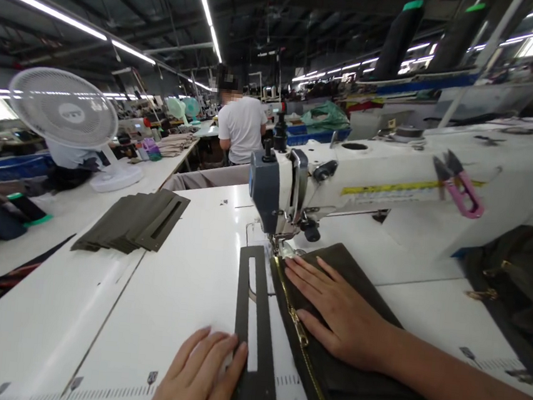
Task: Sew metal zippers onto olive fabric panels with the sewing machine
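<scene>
Bin (322, 138): green sheeting (324, 114). Right fingers (310, 280) on zippered fabric (367, 280).

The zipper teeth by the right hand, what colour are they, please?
The zipper teeth are gold-coloured, seen in the head view.

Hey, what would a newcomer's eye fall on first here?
Probably the white sewing machine filling the right side. Before it, the right hand rests on dark fabric with a brass zipper; the left hand touches a slotted strip. A fan stands far left.
</scene>
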### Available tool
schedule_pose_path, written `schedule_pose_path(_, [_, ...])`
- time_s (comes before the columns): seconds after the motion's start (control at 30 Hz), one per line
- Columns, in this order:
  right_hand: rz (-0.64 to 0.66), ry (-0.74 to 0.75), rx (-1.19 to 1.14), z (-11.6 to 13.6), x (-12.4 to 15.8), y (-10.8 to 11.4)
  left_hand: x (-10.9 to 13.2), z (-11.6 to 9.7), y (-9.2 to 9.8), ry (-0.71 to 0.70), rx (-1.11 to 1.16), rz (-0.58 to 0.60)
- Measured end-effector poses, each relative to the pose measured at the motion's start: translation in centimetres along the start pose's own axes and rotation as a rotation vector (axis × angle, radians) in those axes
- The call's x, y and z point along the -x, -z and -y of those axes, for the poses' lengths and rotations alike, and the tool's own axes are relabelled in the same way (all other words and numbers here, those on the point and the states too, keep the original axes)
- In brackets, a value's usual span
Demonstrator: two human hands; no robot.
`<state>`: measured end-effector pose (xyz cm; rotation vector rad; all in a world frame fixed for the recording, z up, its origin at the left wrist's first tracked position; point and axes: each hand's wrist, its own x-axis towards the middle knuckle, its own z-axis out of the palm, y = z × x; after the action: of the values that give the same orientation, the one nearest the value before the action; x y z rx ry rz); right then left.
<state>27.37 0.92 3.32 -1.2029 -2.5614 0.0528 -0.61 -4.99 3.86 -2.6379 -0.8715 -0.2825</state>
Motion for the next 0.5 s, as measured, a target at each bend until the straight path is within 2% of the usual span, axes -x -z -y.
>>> schedule_pose_path(0.13, [0.027,0.025,0.007,0.0,-0.2,0.0,-0.7,-0.5,0.4,0.060,0.001,0.058])
schedule_pose_path(0.27, [0.031,0.029,-0.006,0.0,-0.3,-0.1,-1.7,0.1,-0.3,-0.023,0.112,0.098])
schedule_pose_path(0.37, [0.018,0.022,-0.028,0.0,-0.3,0.1,-2.0,0.3,0.3,-0.061,0.212,0.101])
schedule_pose_path(0.5, [0.010,0.016,-0.014,0.0,-0.3,0.4,-1.9,0.4,1.5,0.088,0.311,0.100])
